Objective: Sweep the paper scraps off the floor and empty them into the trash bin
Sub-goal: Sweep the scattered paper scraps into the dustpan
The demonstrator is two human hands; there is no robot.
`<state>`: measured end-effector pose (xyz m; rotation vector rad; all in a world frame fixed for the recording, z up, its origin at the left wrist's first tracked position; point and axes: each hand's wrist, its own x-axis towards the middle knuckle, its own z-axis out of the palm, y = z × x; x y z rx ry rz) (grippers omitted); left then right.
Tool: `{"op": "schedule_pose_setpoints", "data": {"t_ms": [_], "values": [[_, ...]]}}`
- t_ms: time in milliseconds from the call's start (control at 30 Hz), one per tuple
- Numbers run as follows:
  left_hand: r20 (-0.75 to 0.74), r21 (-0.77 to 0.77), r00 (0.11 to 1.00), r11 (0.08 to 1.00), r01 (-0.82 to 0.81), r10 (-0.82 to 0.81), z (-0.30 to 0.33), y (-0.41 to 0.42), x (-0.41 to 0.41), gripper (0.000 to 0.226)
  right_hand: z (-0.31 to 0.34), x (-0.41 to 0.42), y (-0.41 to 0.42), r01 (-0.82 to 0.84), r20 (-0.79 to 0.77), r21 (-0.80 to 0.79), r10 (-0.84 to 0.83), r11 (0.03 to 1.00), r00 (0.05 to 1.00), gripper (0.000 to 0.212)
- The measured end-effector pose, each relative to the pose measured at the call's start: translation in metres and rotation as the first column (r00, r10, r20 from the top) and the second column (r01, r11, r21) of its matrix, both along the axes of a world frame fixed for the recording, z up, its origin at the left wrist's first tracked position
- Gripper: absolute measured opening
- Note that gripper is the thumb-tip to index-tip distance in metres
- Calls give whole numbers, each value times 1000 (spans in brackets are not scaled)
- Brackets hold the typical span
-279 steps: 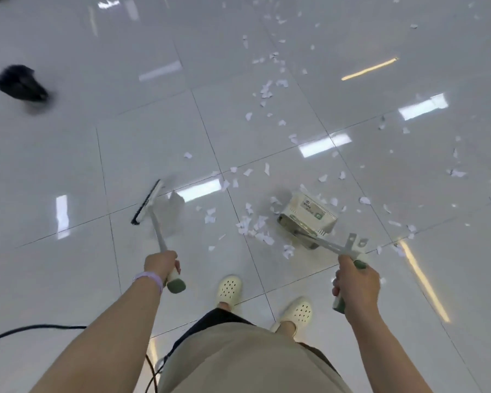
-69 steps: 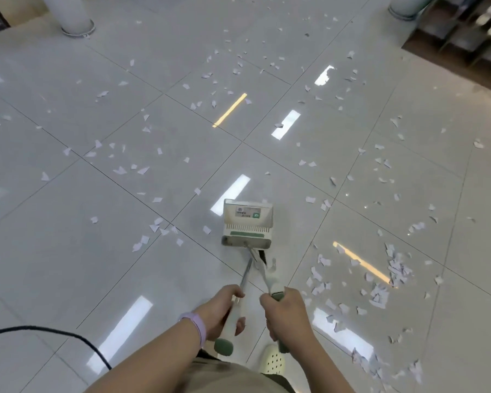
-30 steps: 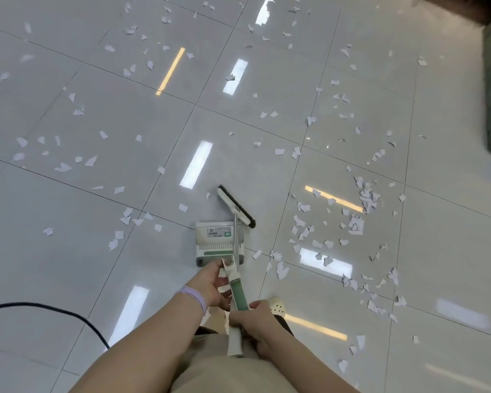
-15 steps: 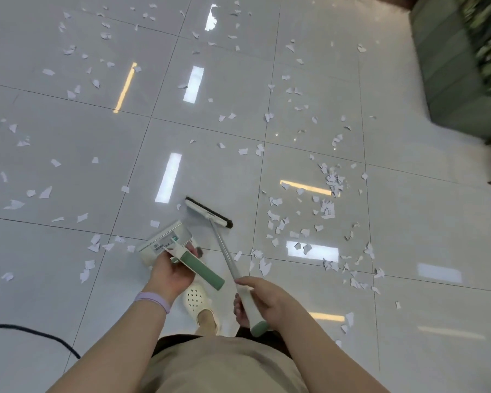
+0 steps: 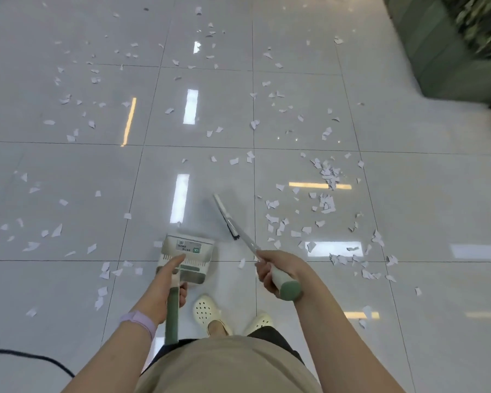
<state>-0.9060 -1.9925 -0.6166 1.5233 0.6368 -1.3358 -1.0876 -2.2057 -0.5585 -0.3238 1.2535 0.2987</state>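
A: Right, item one: scraps (image 5: 326, 177). White paper, thin, torn small. Spread over the whole floor (image 5: 423, 211), thickest in a loose drift at right, near to middle; thinner scatter at left and far.

B: Handling?

A: Judged very light and limp. Likely to skate on the glossy tile and lift in any draught, so low, slow strokes look best. Not worth picking by hand.

B: Item two?

A: Brush (image 5: 225, 216), long bristle head, slim stiff shaft, green-capped grip. Right hand (image 5: 278, 269) is wrapped closed round the grip near its end. Head sits at or just above the tile, middle of view, left of the drift.

B: Item three?

A: Dustpan (image 5: 188, 255), pale plastic, green handle. Left hand (image 5: 169, 282) is closed round the handle just behind the pan, forefinger laid out along the top. Rigid and light by the look of it. Whether its lip touches the floor I cannot tell.

B: Contents?

A: Nothing visible from here; the inside is hidden.

B: Bin?

A: Not in view. A green, blurred object stands far right; unidentified.

B: Hazards?

A: A black cable (image 5: 26, 357) at near left.
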Motion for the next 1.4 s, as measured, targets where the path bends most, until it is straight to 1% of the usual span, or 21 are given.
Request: {"op": "schedule_pose_setpoints", "data": {"t_ms": [67,133,200,300,433,533,633,700,833,867,900,967,1033,1100,1133,1167,1200,1233,1267,1333,1400], "values": [[77,-1,992,995,102,-101,8,-14,-9,79,3,-24,-7,61,-6,-22,-61,998,998,25],[100,9,982,987,158,-158,12,-28,-21,55,1,-43,-8,98,-38,-80,-102,992,994,23],[88,24,980,983,179,-181,15,-38,-29,37,-2,-61,-5,170,-61,-131,-179,977,982,21],[51,39,973,974,223,-225,17,-47,-32,19,-3,-80,4,295,-103,-208,-321,933,941,18],[50,65,906,907,416,-420,18,-58,-20,15,-2,-102,14,407,-179,-317,-476,857,861,13],[49,95,798,798,595,-601,12,-70,-9,19,-3,-115,28,593,-196,-315,-662,741,724,12],[50,89,711,712,697,-702,4,-76,5,16,0,-121,60,774,-182,-281,-823,567,537,14],[48,79,680,681,728,-732,0,-73,20,15,2,-125,95,853,-207,-262,-890,451,407,16],[18,32,669,669,743,-743,-8,-63,63,12,-8,-126,169,942,-189,-203,-955,266,229,13],[9,25,668,668,743,-744,-9,-60,73,12,-10,-119,182,944,-192,-209,-957,255,216,11],[2,23,669,669,743,-743,-9,-56,81,11,-10,-108,192,936,-198,-223,-953,272,230,10],[0,18,669,669,743,-743,-7,-47,101,10,-13,-71,205,891,-250,-242,-912,383,325,9],[19,17,671,672,741,-741,-4,-39,123,11,-22,-26,213,791,-321,-195,-799,580,508,10],[44,30,675,676,736,-736,-2,-32,148,12,-34,25,219,574,-373,-110,-569,812,733,15],[51,45,687,689,723,-725,-1,-27,162,12,-42,51,225,390,-352,-84,-393,917,849,17],[58,64,704,707,705,-708,-2,-20,175,12,-44,78,232,210,-290,-67,-221,975,931,14],[66,85,724,726,682,-687,-2,-12,189,13,-46,103,238,87,-229,-69,-101,994,968,10],[76,105,743,746,657,-665,-3,-1,202,14,-47,124,244,44,-186,-64,-55,997,981,12],[82,123,761,765,633,-643,-3,11,213,14,-51,137,247,62,-154,-40,-68,997,986,13],[88,145,792,794,590,-605,-4,34,228,14,-63,141,238,251,-74,70,-246,965,967,13],[105,152,812,816,558,-575,-3,50,233,8,-74,127,218,391,-4,161,-395,906,919,24]]}}
